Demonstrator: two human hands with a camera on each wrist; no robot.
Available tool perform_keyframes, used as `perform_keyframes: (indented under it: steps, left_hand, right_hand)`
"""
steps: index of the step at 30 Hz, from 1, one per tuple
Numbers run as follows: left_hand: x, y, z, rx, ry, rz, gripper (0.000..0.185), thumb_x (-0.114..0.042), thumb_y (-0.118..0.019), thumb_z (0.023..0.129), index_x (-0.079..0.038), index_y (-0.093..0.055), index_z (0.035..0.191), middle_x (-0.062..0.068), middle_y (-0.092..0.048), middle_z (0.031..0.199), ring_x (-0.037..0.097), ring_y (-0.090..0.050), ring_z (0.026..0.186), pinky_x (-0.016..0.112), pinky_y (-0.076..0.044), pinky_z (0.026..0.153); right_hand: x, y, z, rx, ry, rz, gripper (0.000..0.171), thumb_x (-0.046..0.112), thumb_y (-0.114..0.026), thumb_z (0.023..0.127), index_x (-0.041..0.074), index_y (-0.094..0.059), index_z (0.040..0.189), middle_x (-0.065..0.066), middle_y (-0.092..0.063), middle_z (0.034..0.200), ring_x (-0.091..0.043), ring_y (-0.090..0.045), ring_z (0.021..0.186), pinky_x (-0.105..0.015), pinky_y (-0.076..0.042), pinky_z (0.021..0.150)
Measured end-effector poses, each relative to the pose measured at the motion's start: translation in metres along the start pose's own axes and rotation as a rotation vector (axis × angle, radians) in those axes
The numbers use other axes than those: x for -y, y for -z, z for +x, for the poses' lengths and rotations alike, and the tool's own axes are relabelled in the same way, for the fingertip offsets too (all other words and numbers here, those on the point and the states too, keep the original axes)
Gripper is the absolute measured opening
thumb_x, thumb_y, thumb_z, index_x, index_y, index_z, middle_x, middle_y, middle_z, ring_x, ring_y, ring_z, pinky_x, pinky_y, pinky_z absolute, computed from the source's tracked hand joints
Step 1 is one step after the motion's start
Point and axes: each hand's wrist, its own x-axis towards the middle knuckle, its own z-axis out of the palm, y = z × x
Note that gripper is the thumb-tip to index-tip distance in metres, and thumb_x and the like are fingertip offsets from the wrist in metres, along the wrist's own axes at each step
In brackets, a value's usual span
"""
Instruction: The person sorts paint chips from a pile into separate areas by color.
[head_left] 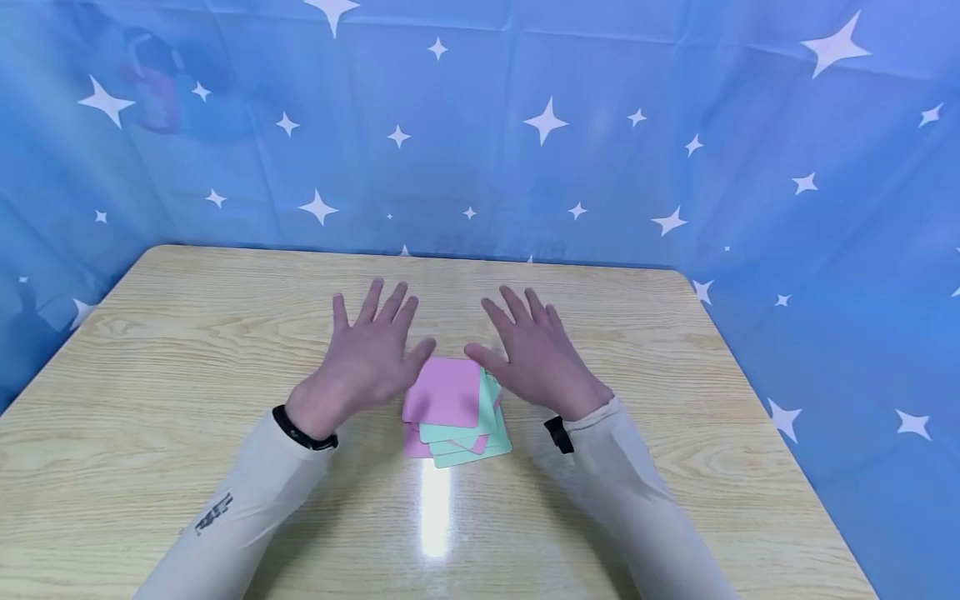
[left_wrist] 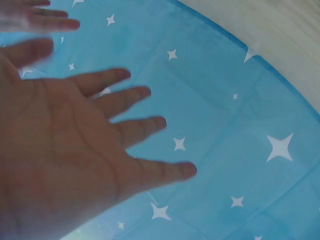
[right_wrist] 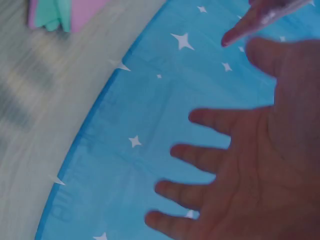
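Observation:
A loose stack of pink and mint-green square cards [head_left: 452, 412] lies on the wooden table [head_left: 187, 350], a pink card on top. My left hand [head_left: 372, 354] hovers just left of the stack with fingers spread and straight, its thumb near the top card's left corner. My right hand [head_left: 527, 350] hovers just right of it, also spread and holding nothing. In the left wrist view the left hand [left_wrist: 65, 150] shows an empty palm. An empty palm shows too in the right wrist view of the right hand [right_wrist: 250, 175], with the cards [right_wrist: 62, 14] at the top left.
A blue cloth with white stars [head_left: 540, 125] hangs behind the table and along both sides. A bright light reflection [head_left: 435, 508] lies on the table in front of the stack. Light sleeves cover both forearms.

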Motion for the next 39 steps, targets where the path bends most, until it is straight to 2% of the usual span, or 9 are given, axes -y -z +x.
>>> perform_keyframes:
  steps: [6, 12, 21, 27, 30, 32, 36, 39]
  left_hand:
    - [-0.001, -0.008, 0.001, 0.09, -0.091, 0.08, 0.093, -0.058, -0.063, 0.093, -0.003, -0.029, 0.16, 0.015, -0.016, 0.17, 0.038, -0.001, 0.158, 0.075, 0.001, 0.118]
    - [0.0, -0.019, 0.001, 0.19, -0.175, 0.089, 0.102, -0.055, -0.077, 0.084, -0.001, -0.032, 0.158, 0.018, -0.021, 0.169, 0.039, -0.005, 0.158, 0.074, -0.002, 0.119]
    - [0.003, -0.031, 0.005, 0.283, -0.17, 0.058, 0.11, -0.051, -0.085, 0.077, -0.001, -0.032, 0.159, 0.02, -0.024, 0.167, 0.04, -0.008, 0.158, 0.071, -0.003, 0.121]
    - [0.003, -0.038, 0.01, 0.335, -0.182, 0.024, 0.108, -0.045, -0.086, 0.078, -0.002, -0.03, 0.159, 0.023, -0.027, 0.165, 0.041, -0.021, 0.155, 0.068, -0.017, 0.121]
    - [0.002, -0.042, 0.011, 0.341, -0.2, 0.002, 0.103, -0.043, -0.087, 0.078, -0.004, -0.034, 0.158, 0.02, -0.035, 0.162, 0.038, -0.03, 0.152, 0.065, -0.026, 0.119]
    - [0.003, -0.043, 0.012, 0.334, -0.221, -0.004, 0.098, -0.041, -0.087, 0.079, -0.005, -0.037, 0.156, 0.018, -0.042, 0.157, 0.036, -0.038, 0.147, 0.061, -0.033, 0.116]
    - [0.002, -0.045, 0.013, 0.308, -0.256, -0.003, 0.089, -0.038, -0.088, 0.079, -0.005, -0.044, 0.149, 0.014, -0.053, 0.144, 0.032, -0.051, 0.133, 0.053, -0.045, 0.108]
    - [0.001, -0.045, 0.013, 0.3, -0.264, 0.006, 0.088, -0.036, -0.088, 0.078, -0.004, -0.046, 0.148, 0.013, -0.056, 0.136, 0.032, -0.055, 0.124, 0.05, -0.049, 0.103]
  right_hand:
    - [-0.003, -0.01, -0.001, 0.126, 0.094, -0.034, 0.088, 0.062, -0.06, 0.095, 0.007, -0.034, 0.159, -0.017, -0.023, 0.168, -0.046, -0.015, 0.155, -0.063, -0.017, 0.123]
    - [0.0, -0.024, 0.003, 0.242, 0.127, -0.042, 0.101, 0.063, -0.073, 0.085, 0.011, -0.032, 0.161, -0.013, -0.021, 0.17, -0.04, -0.013, 0.157, -0.06, -0.016, 0.125]
    - [0.003, -0.043, 0.007, 0.322, 0.145, -0.001, 0.111, 0.061, -0.081, 0.078, 0.009, -0.031, 0.161, -0.012, -0.023, 0.169, -0.038, -0.019, 0.156, -0.06, -0.024, 0.122]
    - [0.004, -0.047, 0.006, 0.36, 0.111, 0.064, 0.11, 0.056, -0.085, 0.076, 0.016, -0.03, 0.162, -0.012, -0.021, 0.169, -0.037, -0.018, 0.156, -0.062, -0.028, 0.119]
    - [0.004, -0.049, 0.006, 0.353, 0.119, 0.059, 0.104, 0.055, -0.084, 0.077, 0.02, -0.032, 0.161, -0.009, -0.026, 0.167, -0.034, -0.023, 0.155, -0.06, -0.035, 0.116]
    - [0.004, -0.049, 0.007, 0.336, 0.137, 0.052, 0.097, 0.053, -0.084, 0.078, 0.021, -0.038, 0.157, -0.006, -0.034, 0.163, -0.032, -0.03, 0.151, -0.054, -0.041, 0.112]
    - [0.005, -0.049, 0.007, 0.317, 0.164, 0.036, 0.085, 0.047, -0.083, 0.079, 0.017, -0.046, 0.15, -0.001, -0.045, 0.153, -0.027, -0.041, 0.141, -0.043, -0.048, 0.104]
    - [0.007, -0.049, 0.008, 0.316, 0.167, 0.02, 0.081, 0.045, -0.082, 0.08, 0.016, -0.048, 0.148, -0.001, -0.048, 0.148, -0.025, -0.046, 0.134, -0.039, -0.049, 0.098]
